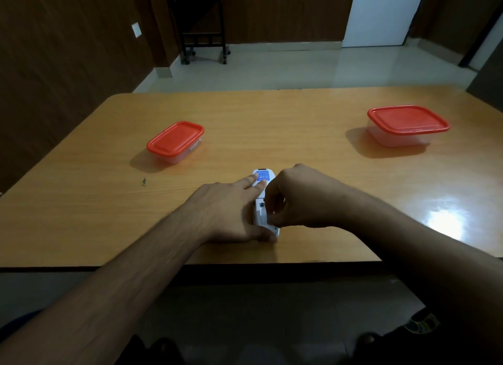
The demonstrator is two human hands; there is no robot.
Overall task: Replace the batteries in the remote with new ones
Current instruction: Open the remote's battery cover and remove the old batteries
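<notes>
A white remote [261, 201] lies face down on the wooden table [272, 125] near its front edge, a blue label at its far end. My left hand [226, 212] presses it down from the left, two fingers on the label and the thumb at the near end. My right hand [302, 198] is curled over the remote's right side, fingertips at the battery compartment. The compartment looks open, with a white cavity showing; I cannot tell whether batteries are inside or in the fingers.
A small clear container with a red lid [176, 141] stands at the left, and a larger one [407, 125] at the far right; both are closed. A tiny dark speck [143, 182] lies left of my hands. Beyond the table are floor and a black stand [202, 24].
</notes>
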